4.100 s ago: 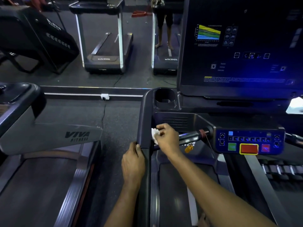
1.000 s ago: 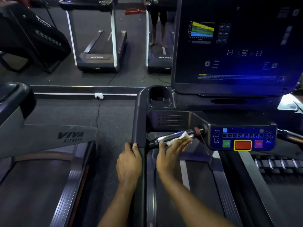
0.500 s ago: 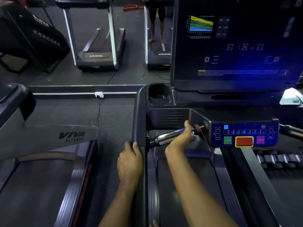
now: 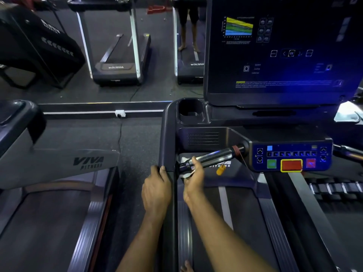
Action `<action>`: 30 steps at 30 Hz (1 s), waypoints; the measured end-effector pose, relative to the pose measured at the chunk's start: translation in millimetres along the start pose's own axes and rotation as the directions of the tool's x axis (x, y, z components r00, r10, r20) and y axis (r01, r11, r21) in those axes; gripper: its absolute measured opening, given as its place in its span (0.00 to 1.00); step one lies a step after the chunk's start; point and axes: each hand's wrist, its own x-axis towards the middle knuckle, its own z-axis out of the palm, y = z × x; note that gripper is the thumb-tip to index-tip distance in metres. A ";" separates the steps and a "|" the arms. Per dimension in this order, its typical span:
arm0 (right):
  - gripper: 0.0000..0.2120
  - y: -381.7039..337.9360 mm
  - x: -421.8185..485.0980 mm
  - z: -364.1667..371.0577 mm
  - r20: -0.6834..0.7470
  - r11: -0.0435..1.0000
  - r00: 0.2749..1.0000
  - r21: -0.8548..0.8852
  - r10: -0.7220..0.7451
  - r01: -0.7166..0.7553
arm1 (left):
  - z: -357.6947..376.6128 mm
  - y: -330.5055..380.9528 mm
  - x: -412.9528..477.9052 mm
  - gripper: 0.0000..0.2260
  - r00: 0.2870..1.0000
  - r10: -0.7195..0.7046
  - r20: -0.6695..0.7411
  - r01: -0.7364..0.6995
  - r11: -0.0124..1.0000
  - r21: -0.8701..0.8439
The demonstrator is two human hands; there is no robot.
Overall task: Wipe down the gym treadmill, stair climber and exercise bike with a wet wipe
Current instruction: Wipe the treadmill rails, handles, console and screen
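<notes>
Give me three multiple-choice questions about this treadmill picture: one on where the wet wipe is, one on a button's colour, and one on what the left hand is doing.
1. Where is the wet wipe? A in a bucket; B round the handlebar, held by the right hand; C in a pocket.
2. What colour is the yellow-rimmed button? A green; B white; C red.
3. What is the left hand doing? A gripping the side rail; B hanging free; C holding a bottle.
Answers: B, white shows around the bar at the hand; C, its face is red; A, its fingers curl over the rail.
</notes>
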 end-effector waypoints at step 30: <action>0.24 -247.0 49.2 -91.1 0.796 -0.529 0.602 -0.540 -0.067 0.655 | 62.1 116.0 11.5 0.07 0.958 0.280 0.066 -0.276 0.959 -0.068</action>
